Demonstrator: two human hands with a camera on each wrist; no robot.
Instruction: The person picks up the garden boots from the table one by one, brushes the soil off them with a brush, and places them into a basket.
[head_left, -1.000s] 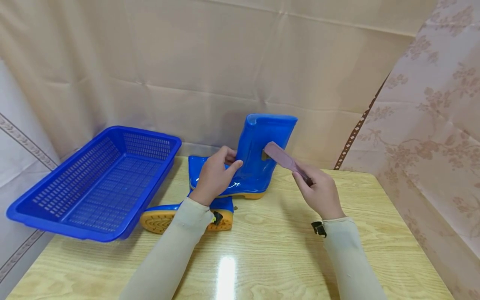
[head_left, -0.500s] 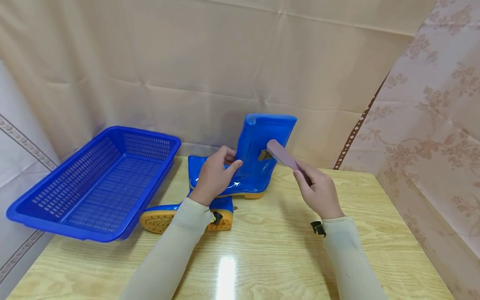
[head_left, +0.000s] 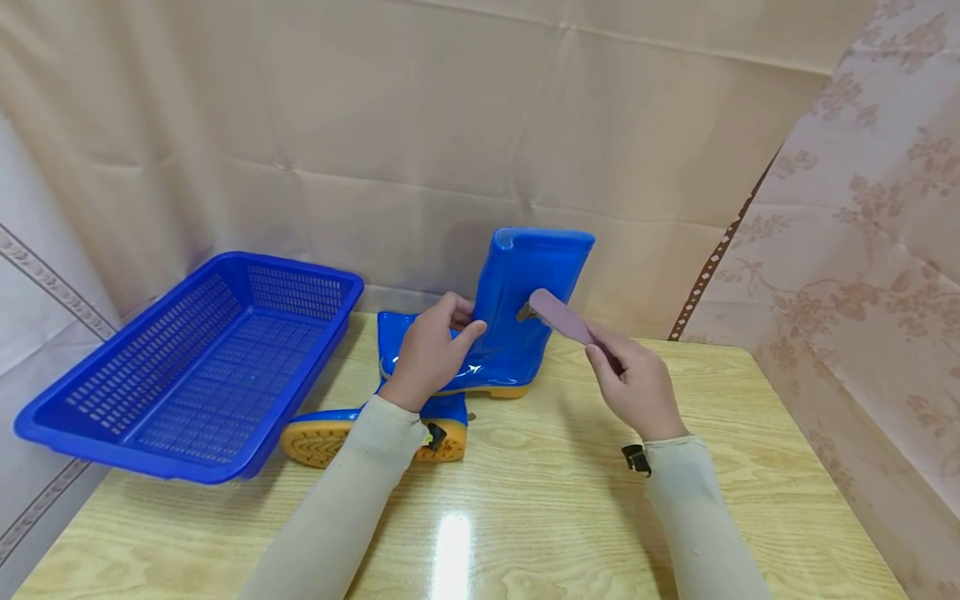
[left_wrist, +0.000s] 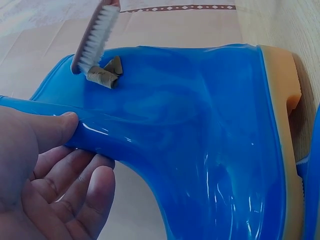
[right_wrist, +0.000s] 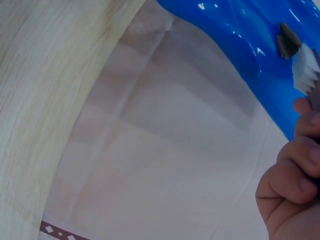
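A blue rain boot (head_left: 525, 267) with a yellow sole stands upright on the table. My left hand (head_left: 435, 346) pinches the front edge of its shaft, thumb on the near side, fingers behind, as the left wrist view shows. My right hand (head_left: 637, 379) grips the handle of a brush (head_left: 558, 315) with a pinkish back. In the left wrist view, its white bristles (left_wrist: 100, 37) meet a curled brown patch (left_wrist: 102, 77) on the shaft. A second blue boot (head_left: 318, 437) lies on its side beneath my left forearm, partly hidden by the sleeve.
To the left stands a blue perforated plastic basket (head_left: 300, 392). The wood-grain table (head_left: 540, 508) runs back to a beige curtain (head_left: 420, 150), with a floral cloth (head_left: 870, 250) along the right side. A small brown crumb lies near the lying boot's heel.
The brush head lifted slightly up and right, uncovering more of the brown patch, then came back down and left onto it. My left hand and the upright boot have stayed put.
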